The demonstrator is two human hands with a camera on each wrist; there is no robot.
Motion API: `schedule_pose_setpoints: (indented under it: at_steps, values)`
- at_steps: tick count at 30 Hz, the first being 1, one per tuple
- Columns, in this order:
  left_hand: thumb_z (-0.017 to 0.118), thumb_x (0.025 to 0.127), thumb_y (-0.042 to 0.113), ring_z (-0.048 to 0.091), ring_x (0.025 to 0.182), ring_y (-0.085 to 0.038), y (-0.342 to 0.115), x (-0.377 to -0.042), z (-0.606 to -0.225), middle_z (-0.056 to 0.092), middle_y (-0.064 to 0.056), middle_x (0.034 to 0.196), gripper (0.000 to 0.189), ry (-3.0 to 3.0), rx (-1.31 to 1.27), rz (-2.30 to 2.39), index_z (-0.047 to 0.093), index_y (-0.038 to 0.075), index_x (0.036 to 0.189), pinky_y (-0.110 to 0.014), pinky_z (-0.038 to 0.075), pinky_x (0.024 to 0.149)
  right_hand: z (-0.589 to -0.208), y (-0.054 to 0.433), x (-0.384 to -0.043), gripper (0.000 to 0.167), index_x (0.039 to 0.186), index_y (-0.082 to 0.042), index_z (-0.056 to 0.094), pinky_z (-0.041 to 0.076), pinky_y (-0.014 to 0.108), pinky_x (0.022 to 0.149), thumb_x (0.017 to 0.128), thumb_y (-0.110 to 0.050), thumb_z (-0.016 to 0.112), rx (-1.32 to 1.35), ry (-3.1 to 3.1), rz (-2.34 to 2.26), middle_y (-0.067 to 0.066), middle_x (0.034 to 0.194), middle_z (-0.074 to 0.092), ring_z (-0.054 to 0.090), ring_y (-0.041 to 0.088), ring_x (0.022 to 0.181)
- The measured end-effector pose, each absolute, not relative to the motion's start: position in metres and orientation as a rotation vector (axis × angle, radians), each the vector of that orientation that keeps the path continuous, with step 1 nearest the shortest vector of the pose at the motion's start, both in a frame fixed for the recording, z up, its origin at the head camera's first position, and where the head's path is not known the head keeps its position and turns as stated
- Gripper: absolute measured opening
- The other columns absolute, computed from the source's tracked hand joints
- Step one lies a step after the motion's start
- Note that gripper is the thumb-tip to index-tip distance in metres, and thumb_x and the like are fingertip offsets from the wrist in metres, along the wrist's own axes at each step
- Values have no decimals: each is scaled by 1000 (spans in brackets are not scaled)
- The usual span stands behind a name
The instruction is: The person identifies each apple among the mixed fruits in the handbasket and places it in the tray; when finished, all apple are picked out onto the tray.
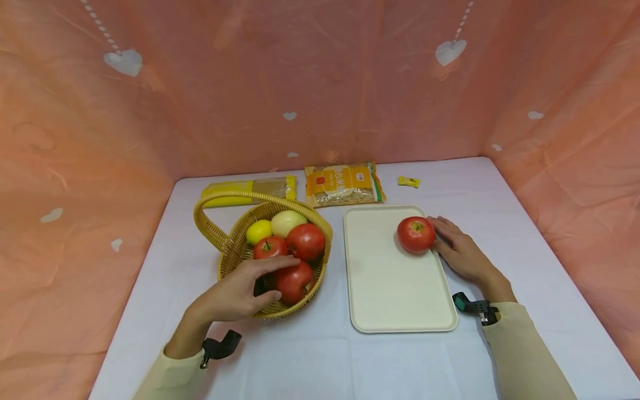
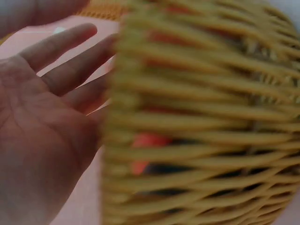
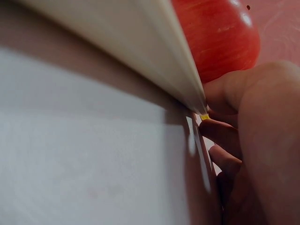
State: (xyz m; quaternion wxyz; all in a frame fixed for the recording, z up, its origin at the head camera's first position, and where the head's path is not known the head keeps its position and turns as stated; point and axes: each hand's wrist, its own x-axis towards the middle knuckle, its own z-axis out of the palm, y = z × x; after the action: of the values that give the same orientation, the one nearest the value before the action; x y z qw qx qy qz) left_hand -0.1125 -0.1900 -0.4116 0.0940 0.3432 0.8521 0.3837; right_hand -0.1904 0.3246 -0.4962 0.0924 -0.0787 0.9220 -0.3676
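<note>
White tablecloth (image 1: 310, 364); left hand (image 1: 232, 291) over basket (image 1: 232, 258), thumb and fingers apart; right hand (image 1: 464, 254) uncurled beside apple (image 1: 416, 235).

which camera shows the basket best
The head view: nearly the whole basket shows, handle included. The left wrist view shows only blurred, close-up parts of it; the right wrist view, none of it.

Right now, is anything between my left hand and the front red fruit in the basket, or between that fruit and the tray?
Nothing visible separates your left hand from the front red fruit. Between that fruit and the tray, the basket's right rim stands in the way, with the handle's right end just farther back.
</note>
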Motion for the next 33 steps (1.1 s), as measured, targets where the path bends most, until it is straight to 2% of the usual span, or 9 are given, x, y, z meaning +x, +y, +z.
schedule_pose_setpoints:
  at_steps: [4,8,21,27,33]
  values:
    - [76,94,3,61,142,-28,-185,-112,-415,63,-3,157,63,2592,1014,1000,61,12,155,-58,51,119,-496,325,-190,65,174,-22,34,19,82,125,114,-33,57,-241,2750,-1081,18,181,25,12,45,170]
    - [79,93,5,57,148,-33,-180,-113,-414,60,-6,161,68,2632,959,875,58,11,158,-63,48,120,-497,325,-190,65,174,-21,34,19,82,126,113,-32,57,-248,2760,-1079,18,181,26,13,45,169]
    - [96,84,14,59,142,-40,-152,-111,-412,64,-18,151,78,2797,883,612,58,-2,151,-59,53,116,-495,327,-193,66,174,-22,34,20,81,126,114,-33,57,-247,2766,-1075,18,181,26,13,44,169]
    - [98,82,21,59,142,-38,-150,-110,-414,64,-18,151,81,2863,885,535,60,-1,150,-58,53,117,-496,328,-193,63,173,-19,36,20,81,126,114,-30,57,-269,2776,-1087,20,180,28,15,45,169]
    - [98,80,25,61,138,-40,-160,-107,-411,61,-20,153,83,2848,808,660,62,2,151,-61,58,109,-500,327,-192,63,172,-20,37,20,81,126,113,-27,57,-294,2777,-1089,20,179,29,15,45,169]
